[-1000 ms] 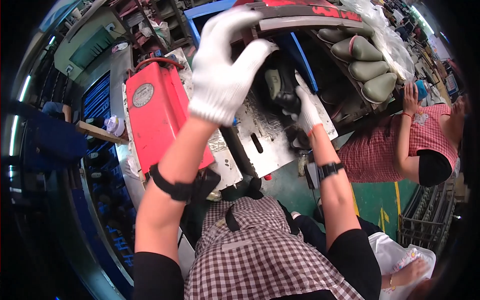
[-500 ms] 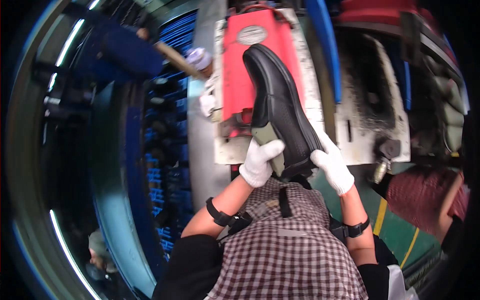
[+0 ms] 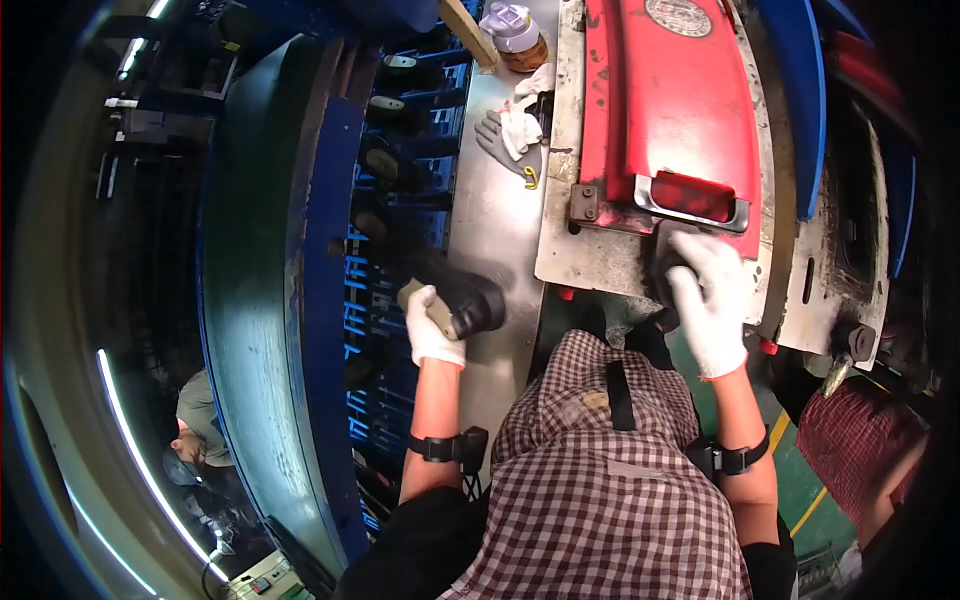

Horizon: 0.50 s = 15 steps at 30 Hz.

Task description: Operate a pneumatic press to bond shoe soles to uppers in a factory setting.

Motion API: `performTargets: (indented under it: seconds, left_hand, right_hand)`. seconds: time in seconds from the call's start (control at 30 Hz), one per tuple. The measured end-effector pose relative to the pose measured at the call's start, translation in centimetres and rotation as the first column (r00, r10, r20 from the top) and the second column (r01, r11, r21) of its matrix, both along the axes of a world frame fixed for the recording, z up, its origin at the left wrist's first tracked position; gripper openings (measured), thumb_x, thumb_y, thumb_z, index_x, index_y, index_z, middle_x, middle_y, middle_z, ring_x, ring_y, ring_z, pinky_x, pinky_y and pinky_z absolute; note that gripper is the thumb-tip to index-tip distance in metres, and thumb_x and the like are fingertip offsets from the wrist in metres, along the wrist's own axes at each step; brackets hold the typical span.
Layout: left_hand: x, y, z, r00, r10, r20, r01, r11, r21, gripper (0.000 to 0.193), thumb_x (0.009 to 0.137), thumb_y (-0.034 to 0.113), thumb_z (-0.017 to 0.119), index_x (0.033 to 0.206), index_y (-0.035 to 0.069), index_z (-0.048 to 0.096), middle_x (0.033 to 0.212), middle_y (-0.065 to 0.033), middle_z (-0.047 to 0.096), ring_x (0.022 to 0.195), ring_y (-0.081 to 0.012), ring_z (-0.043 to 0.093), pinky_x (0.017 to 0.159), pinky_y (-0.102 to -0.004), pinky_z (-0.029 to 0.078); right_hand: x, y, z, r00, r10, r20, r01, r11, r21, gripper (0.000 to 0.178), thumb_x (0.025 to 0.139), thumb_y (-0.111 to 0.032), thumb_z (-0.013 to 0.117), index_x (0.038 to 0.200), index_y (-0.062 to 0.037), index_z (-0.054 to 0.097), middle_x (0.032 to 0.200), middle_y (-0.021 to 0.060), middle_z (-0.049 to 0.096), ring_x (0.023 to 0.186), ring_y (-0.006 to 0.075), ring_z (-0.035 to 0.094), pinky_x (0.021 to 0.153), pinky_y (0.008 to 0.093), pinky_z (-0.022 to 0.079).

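Observation:
My left hand (image 3: 433,328), in a white glove, grips a black shoe (image 3: 478,300) by an olive-beige piece at its opening. The shoe hangs over the metal ledge beside the blue rack, its far part blurred by motion. My right hand (image 3: 708,300), also gloved in white, is at the near end of the red machine cover (image 3: 690,110). Its fingers are curled on a black object (image 3: 668,262), mostly hidden, whose kind I cannot make out. Just beyond that hand is a rectangular opening (image 3: 692,200) with a metal frame.
On the metal ledge (image 3: 490,225) lie a grey glove (image 3: 508,150) and white cloth (image 3: 522,128); a jar with a pale lid (image 3: 512,28) stands farther back. A blue rack (image 3: 425,185) holds several shoes. People are at left (image 3: 195,430) and right (image 3: 860,430).
Both hands held the shoe before the red cover. Now my left hand has carried it left over the ledge; my right hand has let go and moved to a black object by the cover.

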<state>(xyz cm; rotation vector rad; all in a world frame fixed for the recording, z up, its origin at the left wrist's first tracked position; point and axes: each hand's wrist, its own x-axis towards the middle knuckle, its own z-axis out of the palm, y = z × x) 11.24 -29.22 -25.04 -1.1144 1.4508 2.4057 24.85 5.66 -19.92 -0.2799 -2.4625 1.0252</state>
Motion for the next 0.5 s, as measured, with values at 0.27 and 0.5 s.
performTargets:
  seconds: [0.27, 0.5]
  left_hand:
    - [-12.1, -16.1, -11.7, 0.956, 0.131, 0.261, -0.019, 0.920, -0.391, 0.035, 0.078, 0.041, 0.075, 0.103, 0.018, 0.066, 0.105, -0.0060, 0.065, 0.091, -0.0290, 0.064, 0.080, -0.0480, 0.056]
    - [-16.4, -25.5, -16.5, 0.963, 0.031, 0.268, 0.239, 0.363, -0.901, 0.080, 0.085, 0.038, 0.081, 0.151, 0.007, 0.048, 0.142, -0.0172, 0.059, 0.121, -0.0361, 0.062, 0.103, -0.0496, 0.050]
  right_hand:
    - [0.9, 0.7, -3.0, 0.989, -0.108, 0.104, 0.080, 0.966, 0.245, 0.032, 0.085, -0.002, 0.070, 0.117, -0.0085, 0.073, 0.110, 0.0126, 0.069, 0.107, 0.0319, 0.064, 0.098, 0.0441, 0.049]
    - [0.3, 0.5, -2.9, 0.981, -0.121, 0.152, 0.087, 0.973, 0.213, 0.032, 0.085, -0.001, 0.069, 0.116, -0.0088, 0.074, 0.111, 0.0121, 0.069, 0.107, 0.0310, 0.064, 0.097, 0.0412, 0.049]
